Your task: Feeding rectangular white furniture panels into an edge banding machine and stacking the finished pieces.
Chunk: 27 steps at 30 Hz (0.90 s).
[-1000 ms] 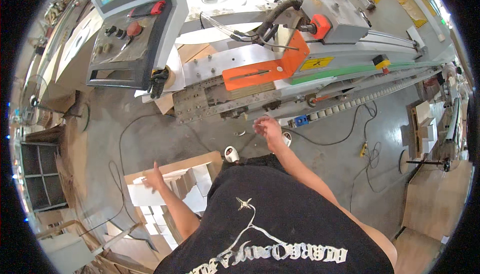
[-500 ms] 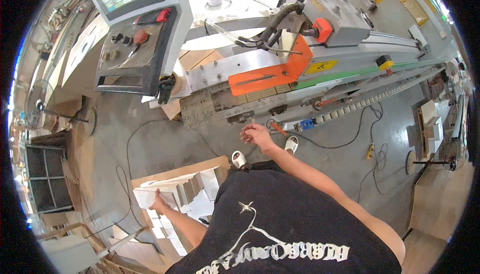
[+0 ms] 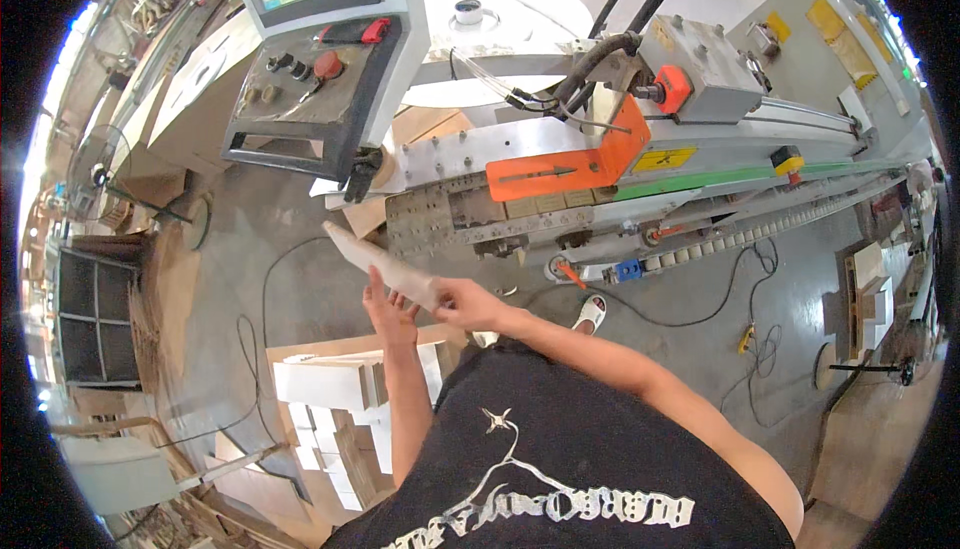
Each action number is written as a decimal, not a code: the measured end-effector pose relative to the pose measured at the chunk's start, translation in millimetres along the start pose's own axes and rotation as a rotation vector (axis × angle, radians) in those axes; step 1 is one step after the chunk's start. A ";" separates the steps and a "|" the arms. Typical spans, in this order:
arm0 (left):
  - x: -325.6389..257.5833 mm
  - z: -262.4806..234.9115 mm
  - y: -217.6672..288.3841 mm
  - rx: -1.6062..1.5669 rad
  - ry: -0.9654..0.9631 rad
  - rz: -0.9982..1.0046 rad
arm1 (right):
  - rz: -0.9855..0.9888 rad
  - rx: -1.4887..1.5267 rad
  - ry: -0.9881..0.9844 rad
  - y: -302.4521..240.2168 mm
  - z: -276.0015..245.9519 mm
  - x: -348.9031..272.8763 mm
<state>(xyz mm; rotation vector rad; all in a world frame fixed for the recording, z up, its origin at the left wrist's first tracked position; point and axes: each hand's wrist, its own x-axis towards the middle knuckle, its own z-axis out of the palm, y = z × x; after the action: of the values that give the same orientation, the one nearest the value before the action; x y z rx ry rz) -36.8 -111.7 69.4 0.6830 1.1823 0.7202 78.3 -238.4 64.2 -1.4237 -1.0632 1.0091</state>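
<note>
In front of the machine I hold a flat, light-coloured board [image 3: 378, 262], tilted with its narrow side toward me. My left hand [image 3: 392, 317] supports it from below, thumb up against its near side and fingers behind. My right hand [image 3: 468, 305] is closed on the board's right end. Below my left forearm stands a box of stacked white and brown board pieces [image 3: 320, 386]. Beyond the board is the machine's metal feed bed [image 3: 415, 224], with an orange arrow guard [image 3: 545, 177] over it.
A control panel [image 3: 300, 79] with a screen and red button hangs at the upper left. Cables [image 3: 690, 323] lie on the grey floor at the right. Stacked boards [image 3: 868, 284] stand at the far right. A dark metal frame [image 3: 98, 314] stands at the left.
My left hand has lifted a board out of the box and up toward the machine. My right hand has come left and down and closed on its end.
</note>
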 end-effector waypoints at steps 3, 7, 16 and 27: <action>15.1 -0.9 11.6 -0.110 -0.294 -0.007 | 0.236 0.403 0.130 22.5 -34.2 -7.3; 54.0 -5.7 10.2 -0.001 -0.140 0.097 | 0.324 0.647 0.192 7.9 -74.1 -18.4; 89.6 7.6 -0.4 0.361 -0.200 0.191 | 0.365 0.870 0.597 44.2 -92.0 -44.0; 102.6 20.8 -1.0 0.563 -0.090 0.316 | 0.176 0.873 0.831 75.5 -65.5 -15.3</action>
<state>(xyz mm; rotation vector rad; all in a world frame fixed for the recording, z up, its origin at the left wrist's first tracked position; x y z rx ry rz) 5.8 -32.6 15.7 1.3819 1.2136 0.6068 144.2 -274.0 -3.7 -1.0139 0.1311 0.7236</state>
